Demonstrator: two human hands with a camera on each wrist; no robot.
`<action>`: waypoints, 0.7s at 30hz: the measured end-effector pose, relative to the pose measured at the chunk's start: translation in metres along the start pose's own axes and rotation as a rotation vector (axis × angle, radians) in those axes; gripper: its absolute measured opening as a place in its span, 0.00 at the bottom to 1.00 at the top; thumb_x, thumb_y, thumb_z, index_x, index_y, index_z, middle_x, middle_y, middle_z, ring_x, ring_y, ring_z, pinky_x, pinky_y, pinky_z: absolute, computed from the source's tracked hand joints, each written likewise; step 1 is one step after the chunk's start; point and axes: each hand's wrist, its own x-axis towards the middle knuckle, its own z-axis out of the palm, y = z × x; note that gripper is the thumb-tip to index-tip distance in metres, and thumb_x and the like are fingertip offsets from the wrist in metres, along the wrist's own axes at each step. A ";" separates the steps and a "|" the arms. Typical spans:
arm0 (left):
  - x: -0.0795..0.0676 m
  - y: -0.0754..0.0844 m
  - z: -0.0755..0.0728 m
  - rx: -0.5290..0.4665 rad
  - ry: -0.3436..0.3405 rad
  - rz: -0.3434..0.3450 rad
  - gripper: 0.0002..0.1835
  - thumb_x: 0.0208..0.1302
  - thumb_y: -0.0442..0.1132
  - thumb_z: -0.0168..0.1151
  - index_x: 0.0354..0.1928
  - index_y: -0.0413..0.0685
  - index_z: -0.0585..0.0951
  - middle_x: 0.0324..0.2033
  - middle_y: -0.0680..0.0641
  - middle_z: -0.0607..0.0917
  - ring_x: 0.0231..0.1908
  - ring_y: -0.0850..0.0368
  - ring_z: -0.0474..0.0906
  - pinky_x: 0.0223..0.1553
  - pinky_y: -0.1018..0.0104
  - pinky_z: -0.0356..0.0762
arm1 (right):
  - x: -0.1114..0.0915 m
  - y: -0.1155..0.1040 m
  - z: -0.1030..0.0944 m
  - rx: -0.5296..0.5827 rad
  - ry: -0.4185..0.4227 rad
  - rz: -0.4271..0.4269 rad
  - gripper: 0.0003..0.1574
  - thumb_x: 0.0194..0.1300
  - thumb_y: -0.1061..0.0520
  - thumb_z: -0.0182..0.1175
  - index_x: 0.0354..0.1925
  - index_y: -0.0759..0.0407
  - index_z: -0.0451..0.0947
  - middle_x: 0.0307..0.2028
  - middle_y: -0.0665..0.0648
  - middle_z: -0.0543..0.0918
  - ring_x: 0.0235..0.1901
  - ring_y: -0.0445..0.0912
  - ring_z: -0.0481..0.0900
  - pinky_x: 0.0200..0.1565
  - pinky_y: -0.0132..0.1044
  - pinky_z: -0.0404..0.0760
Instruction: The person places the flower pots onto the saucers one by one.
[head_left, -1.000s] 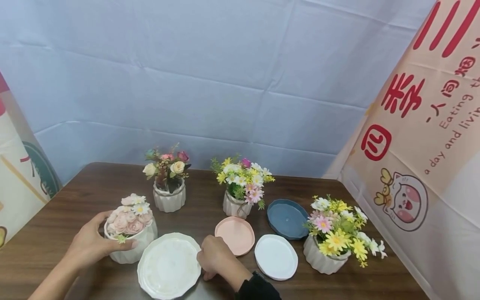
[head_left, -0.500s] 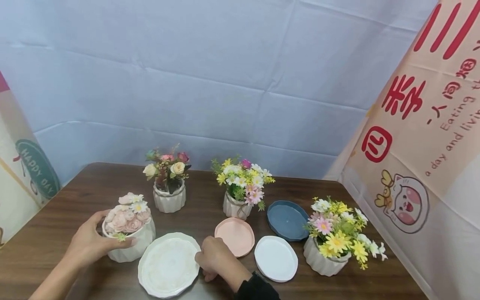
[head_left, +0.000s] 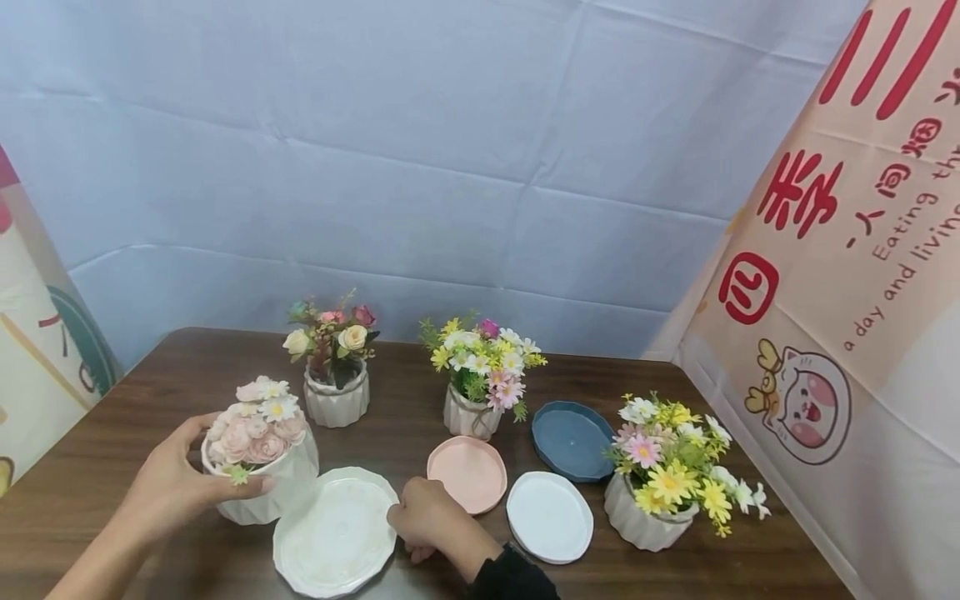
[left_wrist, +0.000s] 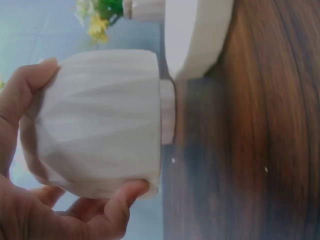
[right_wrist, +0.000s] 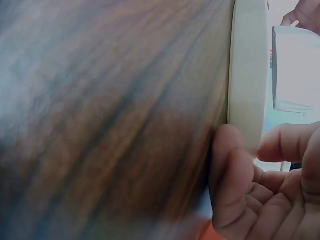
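My left hand [head_left: 176,475] grips a ribbed white flowerpot [left_wrist: 100,125] of pale pink roses and daisies [head_left: 255,433], thumb and fingers spread around it. In the left wrist view, the base of the pot appears raised off the tabletop. Just right of the pot, its left edge behind or against it, is a large white scalloped plate [head_left: 337,533]. My right hand [head_left: 431,517] pinches the plate's right rim; in the right wrist view, a fingertip [right_wrist: 232,150] lies under the plate. Whether the pot touches the plate cannot be told.
Rose [head_left: 337,400], mixed-flower [head_left: 471,412] and yellow-daisy [head_left: 648,512] pots stand behind and to the right. Pink [head_left: 468,475], white [head_left: 551,517] and blue [head_left: 572,442] saucers lie right of centre on the wooden table [head_left: 420,575]. A pale cloth [head_left: 337,167] hangs behind.
The held flowerpot shifts slightly left, then back right towards the plate. My right hand stays on the plate's rim, and the plate hardly moves.
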 end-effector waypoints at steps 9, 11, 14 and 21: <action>-0.009 0.014 0.021 -0.051 -0.025 0.035 0.56 0.33 0.51 0.80 0.64 0.35 0.60 0.52 0.36 0.74 0.45 0.45 0.72 0.39 0.59 0.70 | 0.000 0.003 0.001 -0.003 0.008 -0.006 0.15 0.60 0.62 0.50 0.17 0.61 0.70 0.09 0.55 0.73 0.06 0.43 0.71 0.11 0.35 0.73; -0.011 0.018 0.026 -0.056 -0.027 0.059 0.55 0.32 0.49 0.81 0.63 0.36 0.62 0.51 0.37 0.75 0.45 0.47 0.73 0.40 0.59 0.71 | 0.000 0.003 0.001 -0.003 0.010 -0.014 0.15 0.59 0.62 0.50 0.16 0.61 0.69 0.08 0.55 0.72 0.06 0.43 0.70 0.11 0.34 0.73; -0.014 0.025 0.033 -0.053 -0.021 0.107 0.54 0.30 0.49 0.82 0.61 0.37 0.65 0.48 0.40 0.77 0.44 0.50 0.73 0.41 0.59 0.72 | 0.000 0.004 0.001 0.004 0.002 -0.020 0.16 0.60 0.62 0.50 0.16 0.61 0.69 0.08 0.54 0.72 0.06 0.43 0.70 0.10 0.34 0.73; -0.019 0.037 0.043 -0.055 -0.060 0.125 0.54 0.25 0.51 0.82 0.60 0.39 0.67 0.48 0.44 0.78 0.45 0.51 0.73 0.43 0.56 0.71 | -0.001 0.004 -0.001 0.031 -0.026 -0.028 0.16 0.61 0.62 0.50 0.17 0.62 0.70 0.10 0.56 0.73 0.07 0.44 0.71 0.11 0.36 0.74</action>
